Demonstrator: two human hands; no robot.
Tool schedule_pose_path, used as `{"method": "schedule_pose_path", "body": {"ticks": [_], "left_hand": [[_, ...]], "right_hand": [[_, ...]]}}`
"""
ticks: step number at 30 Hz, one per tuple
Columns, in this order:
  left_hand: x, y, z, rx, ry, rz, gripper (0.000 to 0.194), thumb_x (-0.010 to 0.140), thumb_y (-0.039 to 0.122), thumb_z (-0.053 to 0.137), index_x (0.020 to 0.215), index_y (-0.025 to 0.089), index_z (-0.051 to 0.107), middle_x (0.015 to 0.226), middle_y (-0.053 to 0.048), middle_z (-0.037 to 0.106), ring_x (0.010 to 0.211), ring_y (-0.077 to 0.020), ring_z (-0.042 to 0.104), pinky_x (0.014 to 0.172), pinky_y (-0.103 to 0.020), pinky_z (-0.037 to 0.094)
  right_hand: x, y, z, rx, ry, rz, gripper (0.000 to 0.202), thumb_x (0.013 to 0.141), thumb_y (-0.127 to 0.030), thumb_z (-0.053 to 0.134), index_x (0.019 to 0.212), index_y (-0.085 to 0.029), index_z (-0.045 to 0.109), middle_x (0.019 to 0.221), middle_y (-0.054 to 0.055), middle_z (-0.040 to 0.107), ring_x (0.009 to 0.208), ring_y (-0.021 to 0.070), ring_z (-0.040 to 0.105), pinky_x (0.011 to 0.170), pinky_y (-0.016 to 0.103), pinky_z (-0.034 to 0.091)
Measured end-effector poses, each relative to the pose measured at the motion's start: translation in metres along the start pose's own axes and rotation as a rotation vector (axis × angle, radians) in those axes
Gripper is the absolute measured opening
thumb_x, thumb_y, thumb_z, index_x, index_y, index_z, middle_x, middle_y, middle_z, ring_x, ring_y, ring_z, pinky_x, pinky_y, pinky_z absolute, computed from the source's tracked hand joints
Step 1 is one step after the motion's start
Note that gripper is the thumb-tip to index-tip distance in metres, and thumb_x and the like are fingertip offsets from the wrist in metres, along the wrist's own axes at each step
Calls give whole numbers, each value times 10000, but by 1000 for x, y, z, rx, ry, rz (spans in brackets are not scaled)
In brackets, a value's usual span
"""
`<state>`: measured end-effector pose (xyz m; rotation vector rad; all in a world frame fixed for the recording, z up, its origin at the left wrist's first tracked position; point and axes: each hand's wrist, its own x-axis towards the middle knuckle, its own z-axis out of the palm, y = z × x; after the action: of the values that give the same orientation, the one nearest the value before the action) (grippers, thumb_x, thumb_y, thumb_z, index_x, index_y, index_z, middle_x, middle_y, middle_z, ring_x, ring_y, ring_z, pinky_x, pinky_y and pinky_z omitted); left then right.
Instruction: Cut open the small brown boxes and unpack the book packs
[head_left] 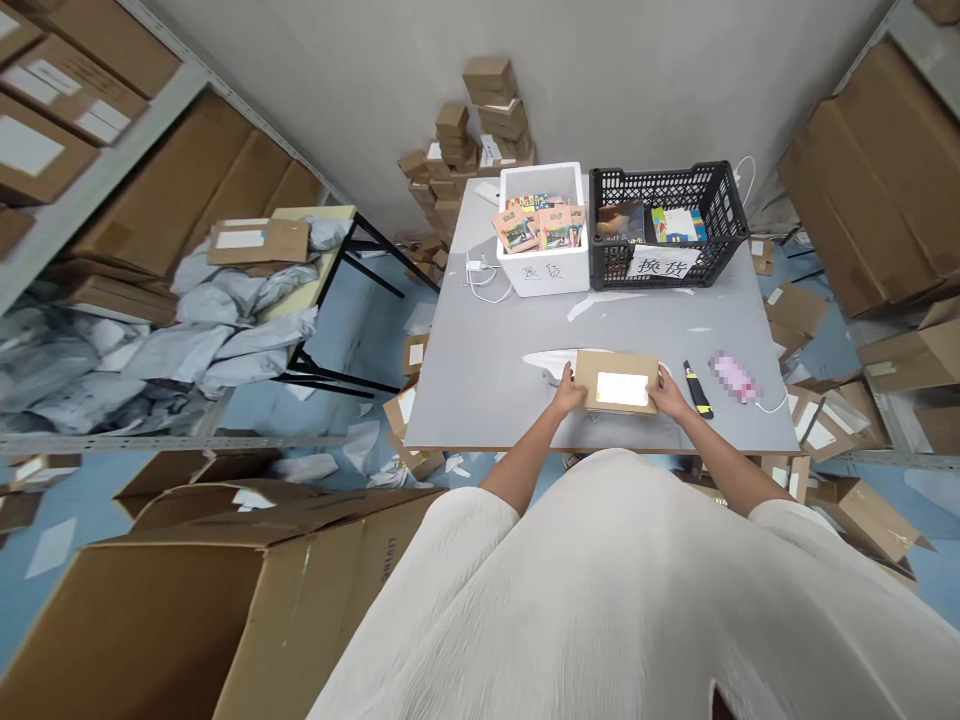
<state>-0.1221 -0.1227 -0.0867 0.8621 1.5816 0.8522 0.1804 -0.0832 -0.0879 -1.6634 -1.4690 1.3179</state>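
A brown cardboard box (591, 372) with a white label on top is held level over the front part of the grey table (465, 365). My left hand (568, 392) grips its left end, thumb up at the edge. On the opposite end, my right hand (667, 393) has its fingers closed round the side. Whether the box rests on the tabletop cannot be made out. Just right of my right hand lies a black and yellow box cutter (698, 390). Under and left of the box is a white sheet (541, 358).
At the table's back stand a white bin (545, 273) of booklets and a black crate (600, 262) with books. A pink, blurred item (735, 378) with a cable lies right. A large open carton (322, 580) stands front left; grey parcels (180, 350) fill the left shelf.
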Motion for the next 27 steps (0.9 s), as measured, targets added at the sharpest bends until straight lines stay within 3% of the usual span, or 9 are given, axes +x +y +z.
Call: {"method": "schedule_pose_path", "body": {"ticks": [3,6,10,13,17,20,27], "left_hand": [[-1,13,2,-41,-41,-19,1304,735,171,819,1824,256,105,1604,-185,597,1418,-322,639,1216,-471,481],[1,30,1,-56,24,-13,1174,814,257,824,1805,294,196,1588,-154,619,1391,-304,660,1152,-421,525],[7,48,-1,-64,150,31,817,997,572,732,1691,276,420,1469,-134,690,1320,-294,687,1066,-375,550],[10,45,0,-3,189,49,726,1022,650,685,1604,251,514,1334,-114,719,1238,-259,696,1044,-343,533],[8,22,6,100,200,-9,658,959,559,792,1477,204,597,1159,-85,718,1053,-219,711,949,-315,539],[7,8,9,71,207,-12,602,960,485,800,1450,201,597,1167,-86,707,1013,-201,705,894,-292,542],[17,17,11,133,214,-26,556,975,444,783,1438,191,606,1128,-74,711,1021,-215,702,919,-302,532]], "right_hand": [[3,-2,-1,63,-28,7,1070,730,-380,759,1731,-284,395,1433,117,747,1321,314,705,1171,564,560],[6,-8,-8,123,2,20,1174,677,-346,776,1767,-279,343,1551,152,673,1389,326,666,1177,544,555],[12,-24,-21,231,72,59,1000,839,-501,672,1768,-317,346,1632,118,616,1467,310,618,1203,525,527],[14,-33,-26,189,150,111,860,939,-653,589,1709,-294,458,1554,121,673,1418,303,650,1204,469,521],[7,-27,-23,40,207,183,808,848,-685,723,1466,-166,683,1274,166,790,1180,332,739,1102,466,570],[2,-20,-20,25,210,156,653,801,-694,763,1170,-156,793,1137,158,822,1101,338,747,1037,469,584],[13,-30,-22,-17,212,125,532,791,-718,762,890,-197,801,1040,124,840,1062,329,736,975,407,573]]}}
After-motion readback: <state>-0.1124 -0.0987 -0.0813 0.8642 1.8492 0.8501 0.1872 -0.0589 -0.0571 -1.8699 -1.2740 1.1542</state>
